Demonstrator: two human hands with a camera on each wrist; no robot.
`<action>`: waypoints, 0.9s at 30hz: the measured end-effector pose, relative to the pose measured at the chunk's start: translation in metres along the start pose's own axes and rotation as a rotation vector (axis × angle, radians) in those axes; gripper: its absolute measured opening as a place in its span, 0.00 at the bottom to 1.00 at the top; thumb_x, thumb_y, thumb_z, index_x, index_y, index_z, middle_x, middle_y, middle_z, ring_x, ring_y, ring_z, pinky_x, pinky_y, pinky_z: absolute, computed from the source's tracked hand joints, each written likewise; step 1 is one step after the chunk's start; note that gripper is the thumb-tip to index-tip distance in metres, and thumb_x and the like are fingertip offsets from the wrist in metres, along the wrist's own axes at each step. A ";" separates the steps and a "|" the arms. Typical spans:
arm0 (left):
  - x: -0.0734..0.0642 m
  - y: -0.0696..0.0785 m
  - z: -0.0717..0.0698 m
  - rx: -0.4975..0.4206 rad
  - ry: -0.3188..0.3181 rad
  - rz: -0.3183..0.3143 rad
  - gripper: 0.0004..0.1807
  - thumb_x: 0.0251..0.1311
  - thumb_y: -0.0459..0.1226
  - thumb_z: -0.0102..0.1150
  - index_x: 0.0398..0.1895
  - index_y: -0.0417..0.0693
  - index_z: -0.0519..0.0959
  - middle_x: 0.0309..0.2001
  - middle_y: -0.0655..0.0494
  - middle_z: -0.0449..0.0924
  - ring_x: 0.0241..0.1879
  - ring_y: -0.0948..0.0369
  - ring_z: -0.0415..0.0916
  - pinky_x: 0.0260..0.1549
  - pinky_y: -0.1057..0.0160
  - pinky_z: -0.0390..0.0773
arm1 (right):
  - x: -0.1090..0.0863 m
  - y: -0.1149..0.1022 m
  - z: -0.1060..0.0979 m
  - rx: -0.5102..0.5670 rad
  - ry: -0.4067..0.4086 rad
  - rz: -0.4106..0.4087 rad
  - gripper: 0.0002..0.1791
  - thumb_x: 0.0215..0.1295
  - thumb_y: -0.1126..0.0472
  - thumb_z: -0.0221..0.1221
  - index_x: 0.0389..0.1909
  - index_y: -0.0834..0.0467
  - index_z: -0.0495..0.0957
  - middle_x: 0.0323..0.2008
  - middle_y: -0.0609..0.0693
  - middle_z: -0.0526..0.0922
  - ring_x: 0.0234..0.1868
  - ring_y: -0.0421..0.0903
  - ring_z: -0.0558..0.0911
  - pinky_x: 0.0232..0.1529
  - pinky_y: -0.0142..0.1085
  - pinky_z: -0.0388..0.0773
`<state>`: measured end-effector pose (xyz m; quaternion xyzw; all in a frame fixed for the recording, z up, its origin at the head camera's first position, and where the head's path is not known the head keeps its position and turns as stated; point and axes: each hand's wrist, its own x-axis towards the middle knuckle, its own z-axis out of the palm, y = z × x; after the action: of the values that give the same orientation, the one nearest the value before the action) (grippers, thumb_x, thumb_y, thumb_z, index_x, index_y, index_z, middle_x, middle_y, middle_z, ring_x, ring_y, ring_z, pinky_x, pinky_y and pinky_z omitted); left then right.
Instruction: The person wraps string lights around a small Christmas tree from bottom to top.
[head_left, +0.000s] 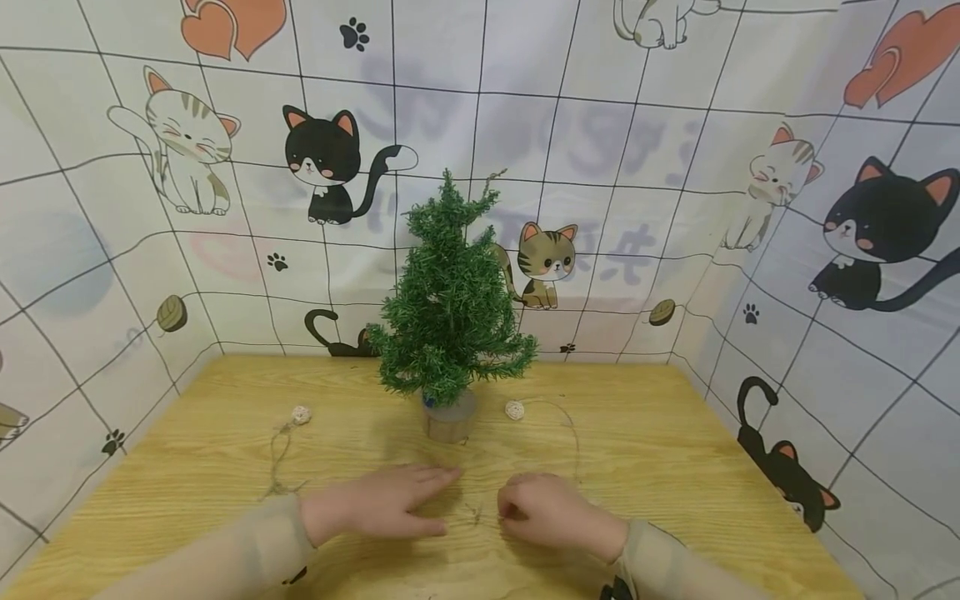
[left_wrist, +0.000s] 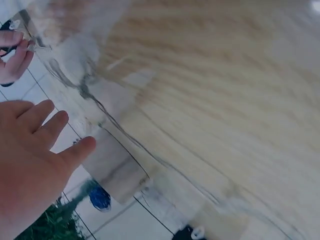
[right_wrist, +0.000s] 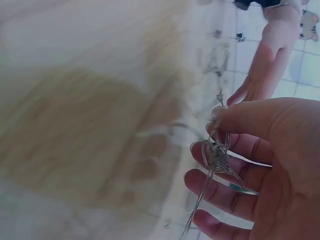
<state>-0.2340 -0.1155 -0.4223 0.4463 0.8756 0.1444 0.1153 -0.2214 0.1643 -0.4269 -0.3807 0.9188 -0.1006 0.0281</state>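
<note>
My right hand [head_left: 551, 508] pinches a tangled bunch of thin twine [right_wrist: 216, 155] between thumb and fingers. Loose ends of that twine hang past the fingertips in the right wrist view. My left hand [head_left: 393, 500] is held low over the table, fingers straight and spread, holding nothing. Between the two hands lies a short bit of twine [head_left: 474, 512]. A small pale woven ball [head_left: 514, 410] has a thin string [head_left: 576, 442] curving from it toward my right hand. On the left, another woven ball [head_left: 301, 415] trails a knotted twine loop [head_left: 281, 454].
A small artificial Christmas tree [head_left: 450, 292] stands on a round wooden base [head_left: 448, 421] beyond the hands. The wood-grain table [head_left: 645, 500] is bordered at the back and sides by a white grid curtain [head_left: 660, 183] printed with cats.
</note>
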 end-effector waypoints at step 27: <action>-0.010 0.044 -0.044 -0.608 0.102 0.109 0.10 0.69 0.39 0.54 0.45 0.47 0.83 0.18 0.69 0.68 0.16 0.73 0.55 0.20 0.73 0.61 | 0.008 -0.031 -0.033 0.964 -0.109 -0.115 0.11 0.71 0.62 0.54 0.40 0.67 0.78 0.29 0.51 0.82 0.30 0.39 0.79 0.35 0.39 0.80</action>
<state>-0.2096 -0.1056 -0.3647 0.4298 0.7718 0.4279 0.1913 -0.2093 0.1425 -0.3881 -0.3794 0.7423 -0.4957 0.2437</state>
